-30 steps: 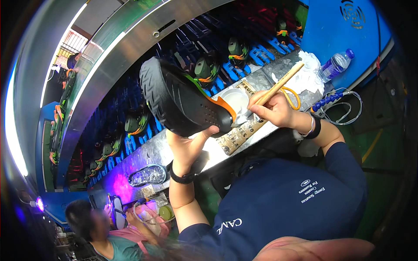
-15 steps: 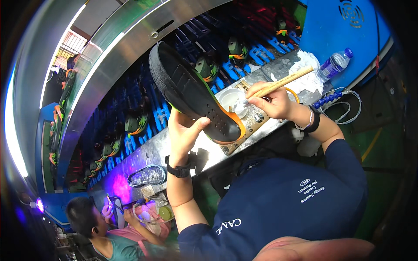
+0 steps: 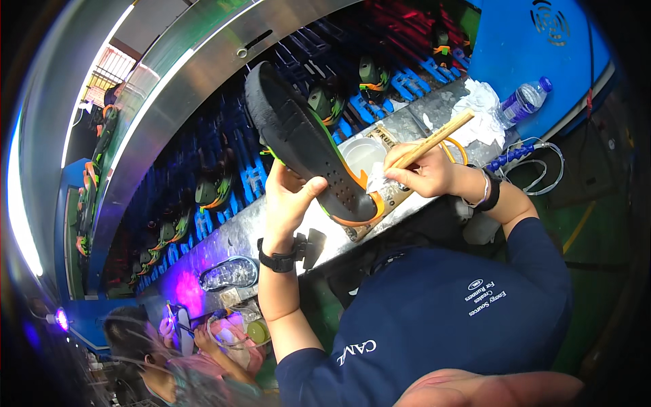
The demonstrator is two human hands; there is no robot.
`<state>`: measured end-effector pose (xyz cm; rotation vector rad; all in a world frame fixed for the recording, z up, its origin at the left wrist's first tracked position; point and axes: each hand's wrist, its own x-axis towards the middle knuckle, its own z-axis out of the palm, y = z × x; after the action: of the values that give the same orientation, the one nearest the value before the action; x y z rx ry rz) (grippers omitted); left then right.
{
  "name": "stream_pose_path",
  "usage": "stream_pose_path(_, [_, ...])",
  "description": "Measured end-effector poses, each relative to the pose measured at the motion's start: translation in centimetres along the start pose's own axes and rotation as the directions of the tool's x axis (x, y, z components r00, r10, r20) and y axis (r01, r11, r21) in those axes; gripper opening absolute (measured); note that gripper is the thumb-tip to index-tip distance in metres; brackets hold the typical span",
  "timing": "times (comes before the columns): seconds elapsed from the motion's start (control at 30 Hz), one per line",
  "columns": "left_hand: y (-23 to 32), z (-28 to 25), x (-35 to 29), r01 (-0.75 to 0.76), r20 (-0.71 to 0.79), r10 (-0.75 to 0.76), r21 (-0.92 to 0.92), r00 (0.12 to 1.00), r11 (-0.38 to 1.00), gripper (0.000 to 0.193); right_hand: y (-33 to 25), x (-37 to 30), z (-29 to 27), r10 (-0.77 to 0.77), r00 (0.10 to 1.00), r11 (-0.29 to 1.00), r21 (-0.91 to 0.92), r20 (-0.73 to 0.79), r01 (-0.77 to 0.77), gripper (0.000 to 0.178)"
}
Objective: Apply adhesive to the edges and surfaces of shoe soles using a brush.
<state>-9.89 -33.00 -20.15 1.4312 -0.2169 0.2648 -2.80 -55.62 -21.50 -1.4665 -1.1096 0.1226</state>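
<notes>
My left hand (image 3: pixel 293 197) grips a black shoe sole (image 3: pixel 295 132) with green and orange edges, held tilted up over the bench. The thumb presses on its top face, and several small holes show near the orange end. In my right hand (image 3: pixel 422 169) is a brush (image 3: pixel 434 139) with a pale wooden handle, fingers closed round it. Its whitish tip meets the orange rim of the sole. Behind that tip stands a white bowl (image 3: pixel 363 150), partly covered by the sole and the brush.
A crumpled white cloth (image 3: pixel 480 102) and a plastic bottle (image 3: pixel 525 100) lie at the bench's right end. Blue racks (image 3: pixel 407 83) carrying shoe parts run behind the metal bench (image 3: pixel 224 234). Another person (image 3: pixel 146 339) works at lower left, beside a sole-shaped tray (image 3: pixel 229 273).
The brush tip has moved from the bowl to the sole's orange edge. My left hand has turned the sole slightly, its far end shifting right. The other person's head has moved.
</notes>
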Motion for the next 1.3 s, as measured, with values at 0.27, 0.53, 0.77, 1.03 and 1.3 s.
stream_pose_path(0.27, [-0.2,0.7,-0.3,0.106,0.043,-0.103,-0.076,0.994,0.991,0.058,0.3,1.6,0.5,-0.109,0.988,0.985,-0.149,-0.113,0.092,0.004])
stream_pose_path(0.53, [0.2,1.5,-0.7,0.187,0.083,-0.178,-0.115,0.98,0.976,0.06,0.3,2.6,0.2,-0.17,0.967,0.969,-0.212,-0.188,0.129,0.006])
stream_pose_path(0.77, [0.5,2.1,-0.9,0.23,0.122,-0.219,-0.087,0.968,0.969,0.064,0.4,4.2,-0.2,-0.254,0.944,0.948,-0.25,-0.211,0.2,0.008])
stream_pose_path(1.03, [0.8,2.3,-1.0,0.239,0.128,-0.229,-0.067,0.965,0.969,0.066,-0.2,5.1,-0.2,-0.379,0.897,0.888,-0.364,-0.227,0.283,0.007])
stream_pose_path(1.3, [1.4,1.7,-0.6,0.233,0.058,-0.236,0.055,0.97,0.971,0.067,0.0,1.7,1.6,-0.309,0.939,0.933,-0.24,-0.152,0.269,0.006])
